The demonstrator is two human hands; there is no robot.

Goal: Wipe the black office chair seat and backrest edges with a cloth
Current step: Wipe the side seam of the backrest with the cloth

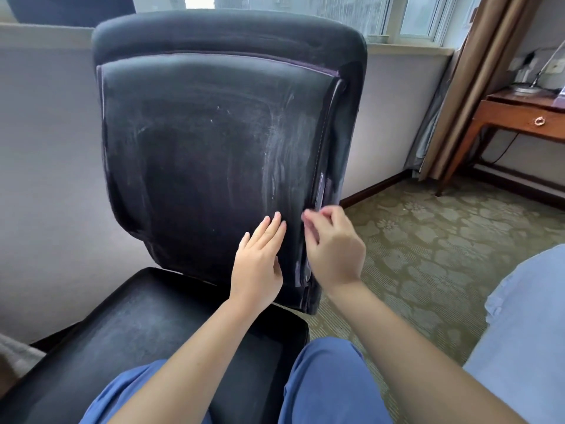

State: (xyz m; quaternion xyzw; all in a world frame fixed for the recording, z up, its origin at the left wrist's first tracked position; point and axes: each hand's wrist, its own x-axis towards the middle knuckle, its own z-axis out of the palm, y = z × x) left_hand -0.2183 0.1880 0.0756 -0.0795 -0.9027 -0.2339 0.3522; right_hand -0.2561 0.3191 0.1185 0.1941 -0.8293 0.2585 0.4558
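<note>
Nearest, the seat (146,325) lies under our knees. Our left hand (256,258) rests flat, fingers straight, bracing the backrest (214,133). Our right hand (333,243) curls loosely at its right edge; we see no cloth.

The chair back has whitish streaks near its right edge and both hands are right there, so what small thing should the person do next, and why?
Probably fetch a cloth first. The left hand lies flat with straight fingers on the backrest, and the right hand curls its fingers at the right edge seam, but no cloth shows in either. The whitish streaks run down beside that seam, so wiping there looks like the natural follow-up.
</note>
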